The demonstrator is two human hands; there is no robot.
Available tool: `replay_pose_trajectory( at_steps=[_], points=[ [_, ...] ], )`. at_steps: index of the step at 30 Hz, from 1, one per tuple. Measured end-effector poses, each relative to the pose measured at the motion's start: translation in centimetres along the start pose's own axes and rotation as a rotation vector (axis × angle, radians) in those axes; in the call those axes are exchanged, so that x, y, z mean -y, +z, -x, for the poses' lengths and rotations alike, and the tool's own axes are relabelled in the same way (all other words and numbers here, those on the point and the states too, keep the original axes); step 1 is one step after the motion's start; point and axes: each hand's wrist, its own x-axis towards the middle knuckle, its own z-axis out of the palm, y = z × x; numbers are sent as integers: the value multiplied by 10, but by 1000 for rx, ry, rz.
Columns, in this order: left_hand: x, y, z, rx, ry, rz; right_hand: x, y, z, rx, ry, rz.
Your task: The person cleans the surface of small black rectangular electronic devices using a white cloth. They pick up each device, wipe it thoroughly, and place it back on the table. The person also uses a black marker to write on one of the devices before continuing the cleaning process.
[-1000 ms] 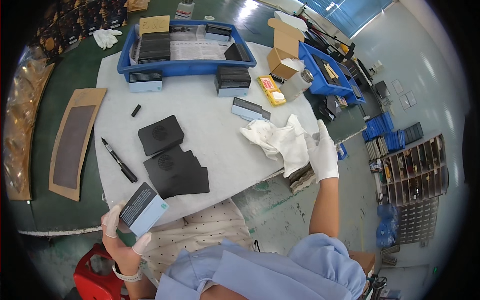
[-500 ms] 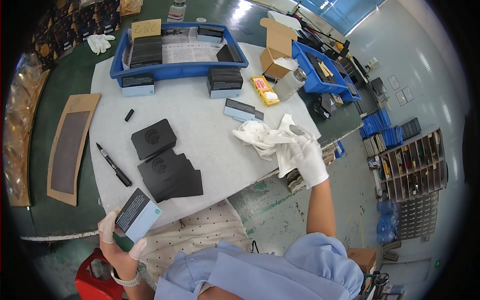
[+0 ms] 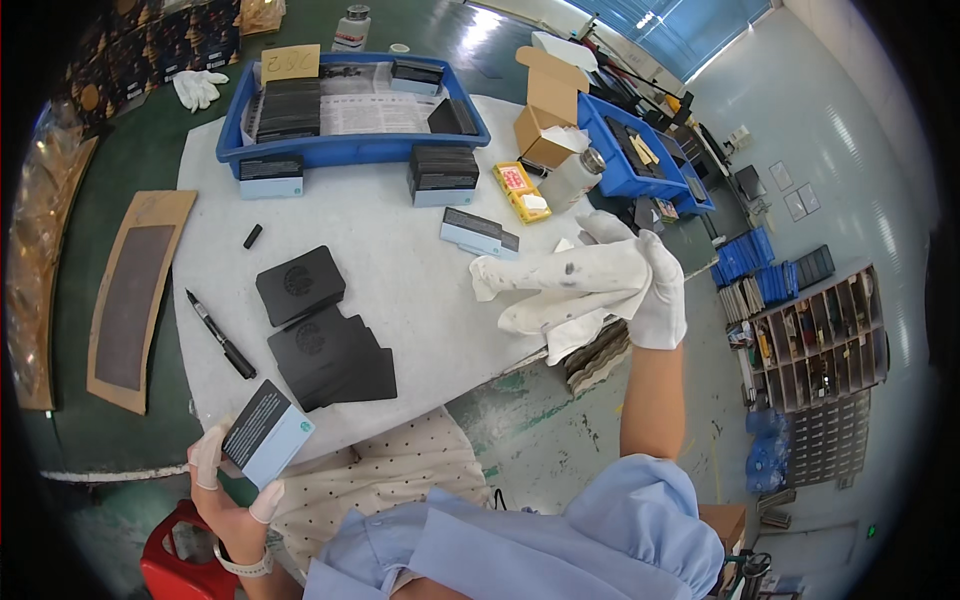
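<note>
Finger cots cover some fingertips of my left hand (image 3: 232,490), which pinches a black and light-blue card (image 3: 268,432) by its edges at the table's near edge. My right hand (image 3: 660,295), in a white glove, grips a crumpled white cloth (image 3: 575,285) with dark smudges, raised over the table's right edge. Between the hands lie a stack of black cards (image 3: 300,285) with a round emblem and a fanned-out pile of black cards (image 3: 335,360). A black marker pen (image 3: 222,335) rests uncapped left of them, its cap (image 3: 253,236) farther off.
A blue tray (image 3: 350,152) of card stacks stands at the back. In front of it are card stacks (image 3: 443,176) and loose cards (image 3: 478,233). A yellow box (image 3: 522,192), a bottle (image 3: 575,180) and an open carton (image 3: 545,140) sit at right. A cardboard sheet (image 3: 140,300) lies left.
My right hand has lifted the white cloth off the table and moved a little right and up; the cloth now stretches out to the left. My left hand still holds the card.
</note>
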Motion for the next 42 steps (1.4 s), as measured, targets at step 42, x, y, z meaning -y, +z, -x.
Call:
replay_pose_trajectory(
  at_steps=[42],
  points=[
    [22,3,-17,-82,-20,-76,-19,-68,-151,-242,104,781]
  ],
)
